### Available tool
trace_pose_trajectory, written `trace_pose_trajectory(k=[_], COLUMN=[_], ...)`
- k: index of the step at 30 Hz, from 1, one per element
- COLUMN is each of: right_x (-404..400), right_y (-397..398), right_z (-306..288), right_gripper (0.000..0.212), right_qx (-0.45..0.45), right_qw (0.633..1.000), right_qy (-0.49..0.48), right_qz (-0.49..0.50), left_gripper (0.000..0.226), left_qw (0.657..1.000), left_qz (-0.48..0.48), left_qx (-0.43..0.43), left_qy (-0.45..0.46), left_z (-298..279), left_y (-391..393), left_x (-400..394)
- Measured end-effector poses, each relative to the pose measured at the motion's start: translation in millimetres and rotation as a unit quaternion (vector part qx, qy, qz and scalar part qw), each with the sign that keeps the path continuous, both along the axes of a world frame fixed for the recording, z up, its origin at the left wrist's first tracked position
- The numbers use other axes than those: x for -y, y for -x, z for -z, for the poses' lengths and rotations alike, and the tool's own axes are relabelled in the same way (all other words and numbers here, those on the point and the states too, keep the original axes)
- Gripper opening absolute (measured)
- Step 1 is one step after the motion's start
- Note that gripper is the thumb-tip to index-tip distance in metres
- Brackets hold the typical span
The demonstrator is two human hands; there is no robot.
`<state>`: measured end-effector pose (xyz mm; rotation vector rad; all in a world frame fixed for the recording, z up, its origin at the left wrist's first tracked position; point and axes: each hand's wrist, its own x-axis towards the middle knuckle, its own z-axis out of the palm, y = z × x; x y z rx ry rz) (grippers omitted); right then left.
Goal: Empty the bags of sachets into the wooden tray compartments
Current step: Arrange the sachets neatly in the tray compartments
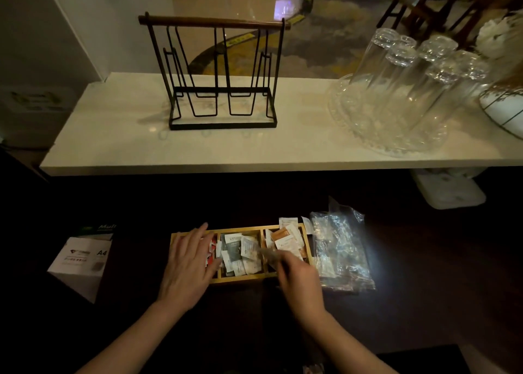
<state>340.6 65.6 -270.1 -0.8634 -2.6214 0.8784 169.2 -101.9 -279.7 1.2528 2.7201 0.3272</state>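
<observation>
Wooden tray [243, 279]: pale, rectangular, three compartments, set on a dark surface. Left compartment: red-and-white sachets [211, 251], mostly covered. Middle: white and grey paper sachets [239, 253], heaped loose. Right: orange and white sachets [285, 239], piled above the rim.

Left hand [188, 263]: flat, fingers spread, palm down over the left compartment, gripping nothing.

Right hand [300, 279]: blurred, fingers at the tray's near right edge; grip cannot be told.

Clear plastic bags [339, 249]: crinkled, glossy, flattened, touching the tray's right end.

Black wire rack [220, 73] and upturned glasses [407, 85] on a pale stone shelf [113, 136] behind.
</observation>
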Motion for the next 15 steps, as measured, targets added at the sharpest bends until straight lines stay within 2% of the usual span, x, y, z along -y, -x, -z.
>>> trace_pose_trajectory(k=[2,4,7,11,13,15], right_x=[-10.4,-12.2,-18.2,-39.3,-55.7,-72.7], right_y=[2.7,7.2,10.2,1.5,-6.7,-13.8], right_z=[-1.8,-5.1,-3.0,3.1,7.9,20.6], right_gripper=[0.02,0.018,0.018,0.027,0.033,0.036], right_qx=[-0.011,-0.008,-0.012,-0.017,-0.005,0.05], right_qw=[0.999,0.999,0.999,0.999,0.995,0.985], right_qy=[-0.032,-0.043,-0.038,0.021,-0.017,-0.079], right_qz=[0.033,0.03,0.021,0.04,0.099,0.143], left_gripper=[0.07,0.064,0.052,0.023,0.026,0.041], left_qw=[0.995,0.979,0.976,0.99,0.99,0.989], left_qz=[0.02,0.077,0.164,0.128,0.129,0.14], left_qx=[0.058,0.142,0.081,-0.011,-0.046,-0.035], left_qy=[-0.083,-0.124,-0.115,-0.049,-0.037,-0.04], left_z=[-18.1,-34.4,-37.6,-37.5,-37.6,-31.0], left_y=[-15.4,-34.2,-49.3,-42.2,-40.0,-39.4], left_x=[-23.8,-53.1,-88.0,-108.9,-118.2,-130.4])
